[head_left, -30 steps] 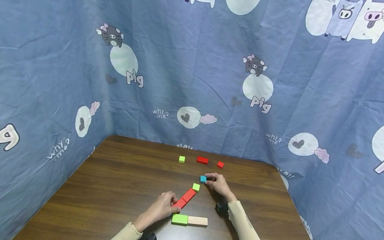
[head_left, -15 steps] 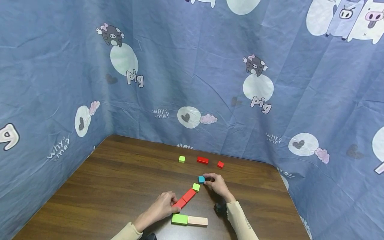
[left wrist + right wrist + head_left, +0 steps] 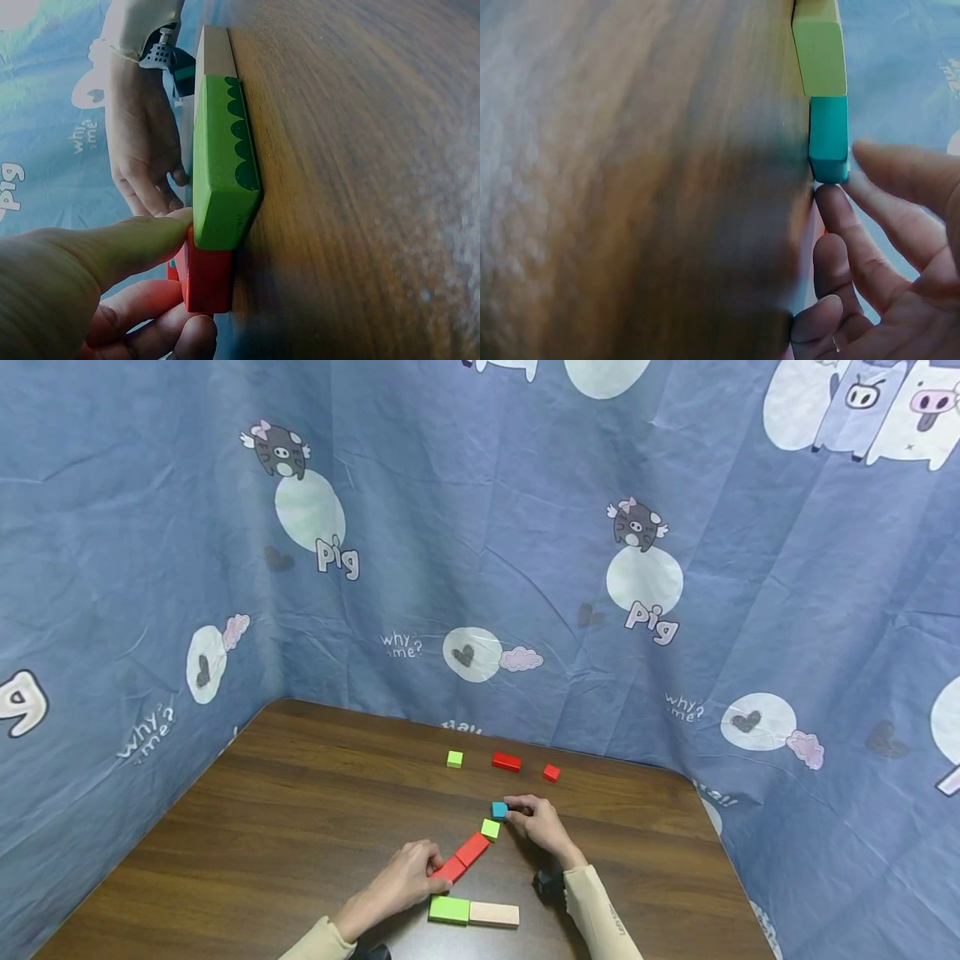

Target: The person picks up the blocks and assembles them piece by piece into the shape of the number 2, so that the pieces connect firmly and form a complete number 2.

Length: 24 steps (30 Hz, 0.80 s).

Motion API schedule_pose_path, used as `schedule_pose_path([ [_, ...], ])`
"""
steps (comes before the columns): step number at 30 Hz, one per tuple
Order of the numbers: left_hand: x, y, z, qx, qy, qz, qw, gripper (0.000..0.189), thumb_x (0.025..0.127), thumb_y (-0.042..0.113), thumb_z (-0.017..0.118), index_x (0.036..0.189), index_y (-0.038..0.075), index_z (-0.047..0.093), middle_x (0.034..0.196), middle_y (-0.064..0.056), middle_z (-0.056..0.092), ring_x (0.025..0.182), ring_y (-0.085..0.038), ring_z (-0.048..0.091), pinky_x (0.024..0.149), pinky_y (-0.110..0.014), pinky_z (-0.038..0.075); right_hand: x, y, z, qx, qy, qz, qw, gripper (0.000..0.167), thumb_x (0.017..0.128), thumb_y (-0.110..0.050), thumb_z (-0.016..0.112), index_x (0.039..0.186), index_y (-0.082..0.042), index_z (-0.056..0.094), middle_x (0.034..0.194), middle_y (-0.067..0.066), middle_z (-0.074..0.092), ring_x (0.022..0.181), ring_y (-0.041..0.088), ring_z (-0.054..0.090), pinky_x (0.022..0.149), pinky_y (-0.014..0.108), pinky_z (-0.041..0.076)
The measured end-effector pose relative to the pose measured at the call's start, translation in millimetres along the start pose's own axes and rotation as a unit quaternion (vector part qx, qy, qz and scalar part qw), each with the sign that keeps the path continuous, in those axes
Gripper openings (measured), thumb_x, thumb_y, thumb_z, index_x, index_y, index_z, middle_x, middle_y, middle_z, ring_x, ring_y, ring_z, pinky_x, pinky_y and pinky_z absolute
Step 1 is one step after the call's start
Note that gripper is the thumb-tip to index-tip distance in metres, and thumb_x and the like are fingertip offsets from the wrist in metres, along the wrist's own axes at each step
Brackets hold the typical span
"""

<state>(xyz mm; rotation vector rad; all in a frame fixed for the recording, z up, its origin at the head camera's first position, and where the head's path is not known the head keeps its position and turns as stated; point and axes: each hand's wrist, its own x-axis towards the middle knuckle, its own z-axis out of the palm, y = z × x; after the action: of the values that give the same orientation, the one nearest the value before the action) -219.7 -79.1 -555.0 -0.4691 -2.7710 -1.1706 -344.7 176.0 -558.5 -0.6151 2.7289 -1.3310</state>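
Observation:
In the head view my left hand (image 3: 408, 872) holds the near end of a red block (image 3: 450, 869), with the thumb on the near side and the fingers at the far side. A second red block (image 3: 472, 849) continues the slanting row, followed by a lime-green cube (image 3: 490, 830). At the row's upper end, my right hand (image 3: 543, 827) has thumb and forefinger at the right side of a blue cube (image 3: 499, 811). In the right wrist view that blue cube (image 3: 829, 139) sits against the lime-green cube (image 3: 819, 52); exact finger contact is partly hidden.
Nearer me, a green block (image 3: 449, 910) and a pale wooden block (image 3: 493, 915) lie end to end. Toward the back of the wooden table (image 3: 300, 793) are another lime-green cube (image 3: 454, 760), a red block (image 3: 506, 762) and a small red cube (image 3: 551, 773). A blue printed curtain (image 3: 562, 693) hangs behind.
My right hand and the blue cube have slid a short way left, closer to the lime-green cube in the row. The left hand and the red blocks have stayed put.

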Motion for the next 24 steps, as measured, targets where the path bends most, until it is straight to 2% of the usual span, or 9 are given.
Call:
schedule_pose_path([
  [4, 0.0, 0.1, 0.0, -0.003, 0.0, -0.001, 1.0, 0.025, 0.068, 0.019, 0.083, 0.076, 0.009, 0.062, 0.07, 0.002, 0.053, 0.061, -0.002, 0.041, 0.055, -0.021, 0.035, 0.8, 0.9, 1.2, -0.002, 0.005, -0.003, 1.0, 0.026, 0.089, -0.014, 0.068, 0.113, -0.008, 0.07, 0.112, 0.011, 0.068, 0.096, 0.02, 0.059, 0.078, 0.029, 0.046],
  [13, 0.2, 0.7, 0.1, -0.002, -0.001, -0.003, 1.0, 0.026, 0.069, 0.019, 0.084, 0.076, 0.008, 0.062, 0.07, 0.002, 0.053, 0.061, -0.003, 0.042, 0.054, -0.02, 0.035, 2.6, 1.2, 3.2, 0.001, -0.001, 0.001, 1.0, 0.025, 0.089, -0.014, 0.067, 0.114, -0.009, 0.07, 0.11, 0.009, 0.068, 0.086, 0.012, 0.053, 0.072, 0.023, 0.043],
  [17, 0.9, 0.7, -0.1, 0.001, 0.001, -0.001, 1.0, 0.026, 0.069, 0.019, 0.084, 0.076, 0.008, 0.062, 0.07, 0.001, 0.053, 0.061, -0.003, 0.042, 0.054, -0.02, 0.035, 2.6, -0.4, 3.1, 0.008, -0.009, -0.005, 0.9999, 0.026, 0.09, -0.015, 0.066, 0.114, -0.008, 0.069, 0.108, 0.01, 0.068, 0.083, 0.013, 0.052, 0.069, 0.023, 0.043],
  [24, -0.1, 1.4, 0.0, -0.003, -0.003, -0.009, 1.0, 0.026, 0.069, 0.019, 0.084, 0.076, 0.008, 0.061, 0.07, 0.001, 0.053, 0.061, -0.003, 0.042, 0.054, -0.02, 0.035, 2.0, -0.1, 4.5, 0.005, -0.012, -0.011, 0.9999, 0.024, 0.09, -0.015, 0.066, 0.113, -0.009, 0.07, 0.111, 0.009, 0.069, 0.089, 0.014, 0.055, 0.074, 0.025, 0.046],
])
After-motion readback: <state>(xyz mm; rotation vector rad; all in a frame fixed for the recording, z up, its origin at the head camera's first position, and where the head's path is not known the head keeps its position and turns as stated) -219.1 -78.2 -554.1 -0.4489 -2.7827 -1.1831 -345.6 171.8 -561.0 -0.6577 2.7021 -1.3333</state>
